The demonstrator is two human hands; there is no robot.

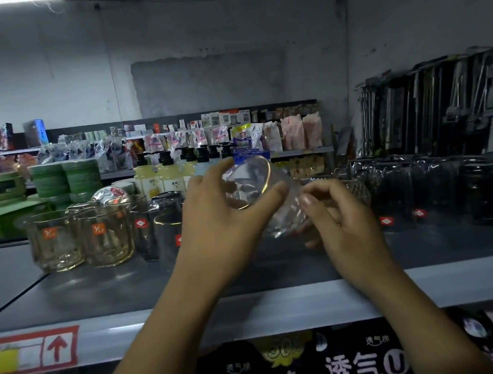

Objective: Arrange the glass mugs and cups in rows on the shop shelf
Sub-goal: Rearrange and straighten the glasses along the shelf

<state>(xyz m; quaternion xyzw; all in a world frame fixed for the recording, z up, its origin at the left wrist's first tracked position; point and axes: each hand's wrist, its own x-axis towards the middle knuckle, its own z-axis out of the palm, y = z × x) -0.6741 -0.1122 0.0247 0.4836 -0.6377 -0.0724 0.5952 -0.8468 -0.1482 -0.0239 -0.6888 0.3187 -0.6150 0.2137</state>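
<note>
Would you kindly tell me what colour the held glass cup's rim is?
The glass cup has a gold rim; head view.

Blurred cup (pixel 259 197), unreadable price label (pixel 26 354)

I looked down on a grey shop shelf (pixel 95 288) whose pale front edge (pixel 286 307) bore a red-framed price label (pixel 29 353) at its left. Two amber-tinted mugs (pixel 53 240) stood side by side at the left, dark glasses (pixel 150 227) just beside them. Plastic-wrapped dark cups (pixel 426 185) crowded the right.
</note>
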